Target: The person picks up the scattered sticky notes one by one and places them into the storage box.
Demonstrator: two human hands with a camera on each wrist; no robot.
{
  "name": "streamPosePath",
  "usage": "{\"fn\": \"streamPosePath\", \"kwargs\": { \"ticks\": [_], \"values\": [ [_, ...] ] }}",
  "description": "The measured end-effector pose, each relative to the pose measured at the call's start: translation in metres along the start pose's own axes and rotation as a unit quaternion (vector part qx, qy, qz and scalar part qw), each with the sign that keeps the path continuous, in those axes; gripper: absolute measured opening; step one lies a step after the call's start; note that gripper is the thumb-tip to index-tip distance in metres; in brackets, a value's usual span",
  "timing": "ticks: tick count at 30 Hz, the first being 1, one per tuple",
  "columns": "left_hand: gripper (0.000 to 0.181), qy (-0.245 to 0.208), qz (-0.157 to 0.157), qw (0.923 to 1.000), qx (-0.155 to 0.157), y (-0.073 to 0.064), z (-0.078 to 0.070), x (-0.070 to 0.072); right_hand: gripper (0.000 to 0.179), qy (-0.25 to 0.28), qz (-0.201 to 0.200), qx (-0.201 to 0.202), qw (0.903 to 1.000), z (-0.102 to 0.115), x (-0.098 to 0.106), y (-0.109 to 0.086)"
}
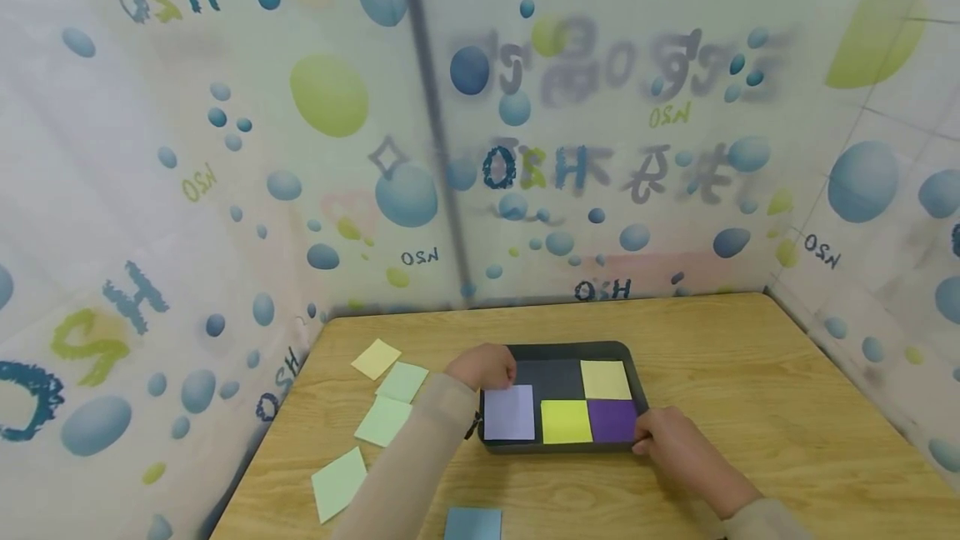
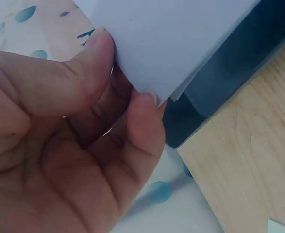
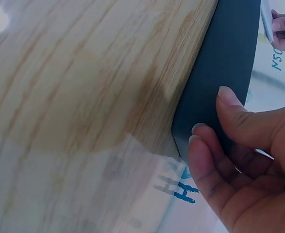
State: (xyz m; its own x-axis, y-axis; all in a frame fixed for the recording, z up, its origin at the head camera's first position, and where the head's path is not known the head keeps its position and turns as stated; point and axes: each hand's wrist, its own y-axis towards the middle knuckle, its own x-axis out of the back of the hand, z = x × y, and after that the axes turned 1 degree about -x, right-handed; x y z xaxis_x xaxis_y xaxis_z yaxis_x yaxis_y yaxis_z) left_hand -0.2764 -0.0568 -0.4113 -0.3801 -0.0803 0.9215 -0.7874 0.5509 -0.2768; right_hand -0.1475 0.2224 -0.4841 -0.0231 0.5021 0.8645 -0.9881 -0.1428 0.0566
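Left hand (image 1: 485, 367) pinches lavender paper (image 1: 509, 415) (at one corner)

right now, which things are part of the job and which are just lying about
Seemingly in the job:
dark rectangular tray, held by right hand
lavender paper square, pinched by left hand
bright yellow square, purple square, pale yellow square in the tray

Lying about on the wooden table, perhaps for later:
blue square
three pale green squares
another pale yellow square
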Motion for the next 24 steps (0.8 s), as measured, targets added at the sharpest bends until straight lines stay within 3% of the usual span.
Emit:
{"fn": "streamPosePath", "kwargs": {
  "ticks": [8,15,24],
  "values": [
    [0.038,-0.003,0.008,0.9994,0.034,0.009,-0.001,-0.015,0.017,-0.002,0.006,-0.015,0.9999,0.001,0.001,0.001],
    [0.049,-0.014,0.004,0.9975,0.069,0.011,-0.001,-0.027,0.017,-0.001,0.012,-0.009,0.9999,-0.001,0.0,0.002],
    [0.042,-0.027,0.001,0.9965,0.08,0.017,-0.006,-0.037,0.019,0.008,0.014,-0.019,0.9997,-0.001,0.0,0.003]
  ]
}}
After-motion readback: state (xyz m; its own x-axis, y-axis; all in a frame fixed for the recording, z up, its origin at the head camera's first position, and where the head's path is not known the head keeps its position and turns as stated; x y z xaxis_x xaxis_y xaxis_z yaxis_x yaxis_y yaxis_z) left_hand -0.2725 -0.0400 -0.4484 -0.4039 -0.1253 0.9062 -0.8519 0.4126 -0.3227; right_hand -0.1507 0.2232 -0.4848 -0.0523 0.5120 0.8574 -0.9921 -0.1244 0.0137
